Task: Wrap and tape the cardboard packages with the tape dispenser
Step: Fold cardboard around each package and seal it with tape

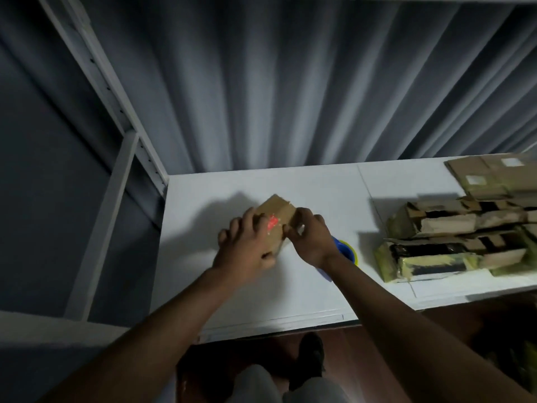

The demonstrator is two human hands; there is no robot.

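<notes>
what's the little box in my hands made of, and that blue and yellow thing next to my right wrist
The small box looks like plain brown cardboard, matte, with a red mark on its top face. The blue and yellow thing appears to be smooth moulded plastic, judging by its bright uniform colours; it is partly hidden behind the right hand, so that is uncertain.

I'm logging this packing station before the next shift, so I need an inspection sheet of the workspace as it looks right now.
Surface: white table, dimly lit, hard shadows.
Job's things: small cardboard package with a red mark, held over the table; blue and yellow tape dispenser beside it, partly hidden by the right wrist.
Clutter: pile of taped packages on the right; flat cardboard sheets behind the pile.
Grippers: left hand grips the package's near-left side; right hand pinches at its right edge.
Cables: nothing seen.
Surroundings: grey curtain behind the table, white shelf frame on the left, the person's shoe below.
</notes>
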